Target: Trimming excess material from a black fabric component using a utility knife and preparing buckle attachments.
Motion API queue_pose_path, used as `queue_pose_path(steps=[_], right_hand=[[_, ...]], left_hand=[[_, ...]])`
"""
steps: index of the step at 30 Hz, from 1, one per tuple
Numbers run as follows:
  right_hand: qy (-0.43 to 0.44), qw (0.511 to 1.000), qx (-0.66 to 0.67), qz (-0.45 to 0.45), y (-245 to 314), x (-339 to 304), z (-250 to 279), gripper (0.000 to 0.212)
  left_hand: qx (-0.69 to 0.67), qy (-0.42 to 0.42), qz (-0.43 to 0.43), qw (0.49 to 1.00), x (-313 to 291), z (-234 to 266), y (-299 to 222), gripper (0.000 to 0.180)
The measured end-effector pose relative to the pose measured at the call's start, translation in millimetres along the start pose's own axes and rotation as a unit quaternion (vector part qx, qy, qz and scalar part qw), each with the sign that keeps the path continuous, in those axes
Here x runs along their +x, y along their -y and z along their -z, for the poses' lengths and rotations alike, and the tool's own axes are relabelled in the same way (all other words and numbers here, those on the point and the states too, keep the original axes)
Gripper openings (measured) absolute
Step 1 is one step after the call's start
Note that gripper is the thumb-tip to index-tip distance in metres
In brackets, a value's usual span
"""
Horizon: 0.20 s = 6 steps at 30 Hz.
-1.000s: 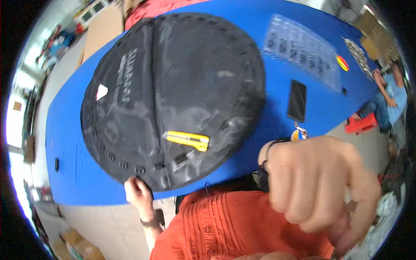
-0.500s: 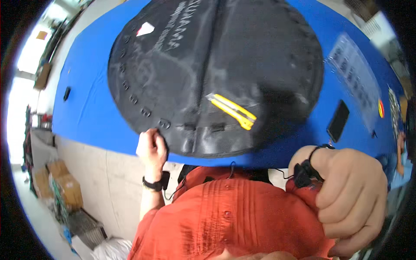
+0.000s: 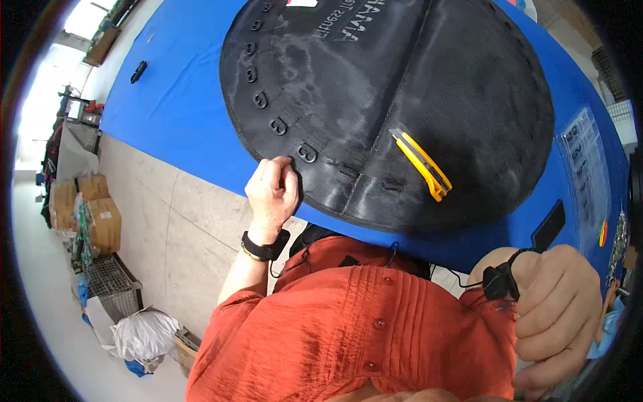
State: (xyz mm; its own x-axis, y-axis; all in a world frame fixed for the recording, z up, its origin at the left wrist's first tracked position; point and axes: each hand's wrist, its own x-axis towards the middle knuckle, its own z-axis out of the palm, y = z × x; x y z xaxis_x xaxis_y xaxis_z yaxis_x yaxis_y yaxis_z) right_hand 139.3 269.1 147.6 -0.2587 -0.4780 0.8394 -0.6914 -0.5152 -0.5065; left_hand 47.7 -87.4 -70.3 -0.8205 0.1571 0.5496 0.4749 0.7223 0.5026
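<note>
A round black trampoline mat [image 3: 469,127] lies on the blue table, with dark rings [image 3: 307,153] sewn along its left rim. My left hand [image 3: 273,187] is closed, thumb and fingers pressed together at the mat's near left rim, just below the nearest ring. A yellow utility knife [image 3: 426,167] lies on the mat with its blade out, pointing away from me. My right hand [image 3: 559,305] is a fist, raised close to the camera off the table's near right side. Whatever it may hold is hidden by its fingers.
A black phone [image 3: 549,224] and a clear plastic compartment box [image 3: 586,177] lie at the table's right. A small black object [image 3: 138,71] sits far left on the blue cloth [image 3: 181,114]. Cardboard boxes [image 3: 104,221] and a wire crate [image 3: 112,285] stand on the floor at left.
The whole view has swung, so the mat, knife and table appear further right and slightly turned. My left hand stays closed at the mat's rim, and my right hand remains a raised fist.
</note>
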Motion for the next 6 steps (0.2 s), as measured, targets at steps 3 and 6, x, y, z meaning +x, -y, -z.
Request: queue_pose_path(steps=[3,6], right_hand=[[-0.021,0.999,-0.033,-0.016,1.5,-3.5,-1.5,0.017],[0.000,0.999,0.004,0.038,-3.1,-13.9,-2.1,0.019]], left_hand=[[0.003,-0.002,-0.002,1.000,1.5,-1.8,-0.7,0.014],[0.009,0.008,-0.007,1.000,0.3,1.2,1.1,0.014]])
